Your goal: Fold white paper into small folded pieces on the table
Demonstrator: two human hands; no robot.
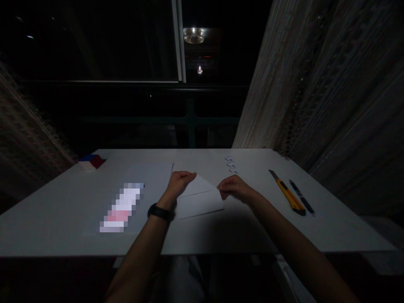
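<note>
A folded sheet of white paper (199, 201) is held up a little in front of me, with a crease running across it and a slanted upper edge. My left hand (179, 185) pinches its upper left part, thumb along the top. On the other side, my right hand (235, 187) grips the paper's right corner between thumb and fingers. A dark band circles my left wrist. More white paper (151, 174) lies flat on the table just left of my left hand.
The white table (252, 235) bears a lit, blurred-out screen (121, 208), a coloured cube (91, 161) at far left, small dark-marked pieces (232, 165) behind my right hand, and a yellow utility knife (288, 195) beside a pen (301, 196). Curtains (284, 75) hang by the dark window.
</note>
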